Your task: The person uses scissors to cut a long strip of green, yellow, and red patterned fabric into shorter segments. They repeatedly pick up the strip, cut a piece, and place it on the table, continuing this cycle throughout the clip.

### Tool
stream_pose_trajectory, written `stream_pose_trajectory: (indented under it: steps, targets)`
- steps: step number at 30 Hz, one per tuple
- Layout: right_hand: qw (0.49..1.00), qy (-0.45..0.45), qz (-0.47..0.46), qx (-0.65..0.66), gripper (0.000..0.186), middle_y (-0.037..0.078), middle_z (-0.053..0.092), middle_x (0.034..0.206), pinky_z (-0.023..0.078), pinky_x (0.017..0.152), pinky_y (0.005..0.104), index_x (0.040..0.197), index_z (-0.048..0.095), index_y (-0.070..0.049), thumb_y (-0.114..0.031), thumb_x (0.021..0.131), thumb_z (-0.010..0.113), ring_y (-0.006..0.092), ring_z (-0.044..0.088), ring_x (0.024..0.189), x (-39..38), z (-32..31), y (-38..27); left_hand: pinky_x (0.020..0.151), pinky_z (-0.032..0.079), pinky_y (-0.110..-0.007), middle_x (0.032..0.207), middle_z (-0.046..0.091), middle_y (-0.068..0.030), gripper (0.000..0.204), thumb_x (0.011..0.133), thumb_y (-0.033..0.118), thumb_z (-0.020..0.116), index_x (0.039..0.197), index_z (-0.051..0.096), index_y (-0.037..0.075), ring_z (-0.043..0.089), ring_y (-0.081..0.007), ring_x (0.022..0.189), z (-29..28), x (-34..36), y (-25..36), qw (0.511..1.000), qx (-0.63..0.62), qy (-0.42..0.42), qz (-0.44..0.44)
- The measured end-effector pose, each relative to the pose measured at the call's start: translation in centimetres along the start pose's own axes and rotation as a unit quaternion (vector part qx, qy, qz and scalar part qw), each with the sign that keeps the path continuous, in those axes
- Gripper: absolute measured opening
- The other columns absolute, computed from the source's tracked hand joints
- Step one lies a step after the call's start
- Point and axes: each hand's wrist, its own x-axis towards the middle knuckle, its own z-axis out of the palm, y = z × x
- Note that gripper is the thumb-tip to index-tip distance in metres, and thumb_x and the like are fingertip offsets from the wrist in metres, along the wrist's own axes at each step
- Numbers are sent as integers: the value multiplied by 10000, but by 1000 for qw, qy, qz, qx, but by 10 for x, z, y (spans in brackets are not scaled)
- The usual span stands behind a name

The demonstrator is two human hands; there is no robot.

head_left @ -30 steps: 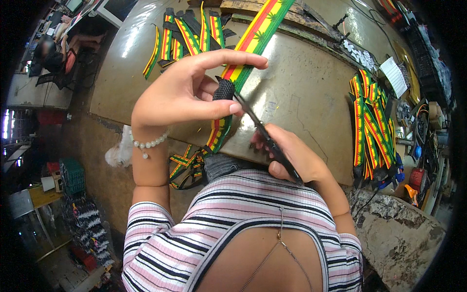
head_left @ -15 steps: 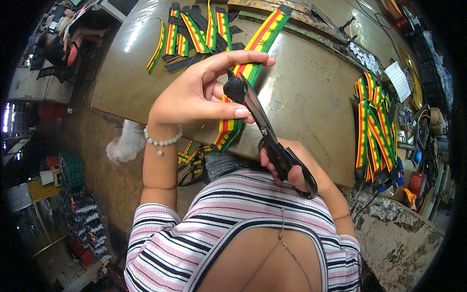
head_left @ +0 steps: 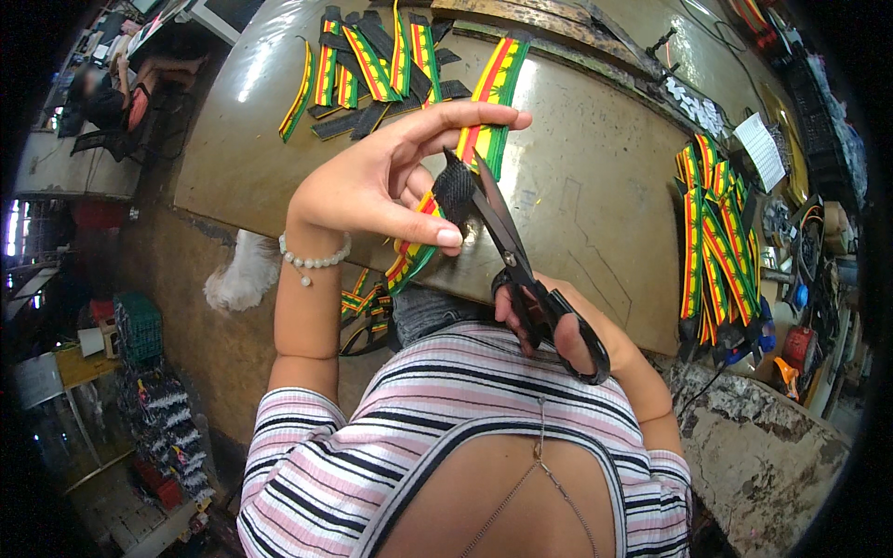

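Note:
My left hand [head_left: 367, 191] grips a green, yellow and red patterned strap [head_left: 491, 79] with its fingers curled round it. The strap's upper length reaches away over the table, and another length hangs below my thumb toward my lap. A black webbing piece [head_left: 454, 189] sticks out between thumb and forefinger. Black-handled scissors [head_left: 511, 249] are in my right hand [head_left: 570, 339], with thumb and fingers through the loops. Their blades are slightly parted and point up at the black webbing, close beside it; whether they touch it I cannot tell.
Several similar straps with black ends [head_left: 372, 60] lie at the table's far left. A bundle of straps [head_left: 716, 237] lies at the right edge. More straps [head_left: 372, 307] are by my lap. A wooden beam [head_left: 539, 23] runs along the back. A person [head_left: 107, 98] sits far left.
The strap's far end has shifted left and nearer to me. The black webbing sits lower in my left hand and shows more broadly. The scissor blades have parted slightly.

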Motion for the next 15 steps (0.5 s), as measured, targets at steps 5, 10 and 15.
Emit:
stream_pose_trajectory:
  steps: [5, 10, 15]
  targets:
    - [996, 28, 33, -78, 498, 161, 535, 771, 451, 641, 378, 925, 515, -13, -508, 877, 545, 305, 542, 688, -6, -5, -2, 780, 572, -235, 1562, 242, -202, 949, 664, -98, 777, 1460, 262, -68, 656, -159, 1032, 0, 1, -4, 995, 10, -56, -79]
    - [997, 41, 35, -63, 530, 138, 533, 730, 445, 619, 362, 884, 518, -20, -545, 850, 581, 283, 525, 652, -12, -10, -4, 720, 538, -221, 1497, 301, -182, 927, 679, -119, 748, 1465, 259, -61, 633, -128, 920, 0, 4, -11, 993, -39, -75, -83]
    - [999, 21, 42, 3, 503, 92, 507, 669, 440, 596, 347, 846, 522, -28, -526, 893, 574, 222, 514, 622, -13, -9, -2, 552, 450, -137, 1435, 367, -148, 920, 690, -101, 754, 1470, 270, -43, 575, 2, 699, -3, 3, -17, 993, -41, -80, -70]
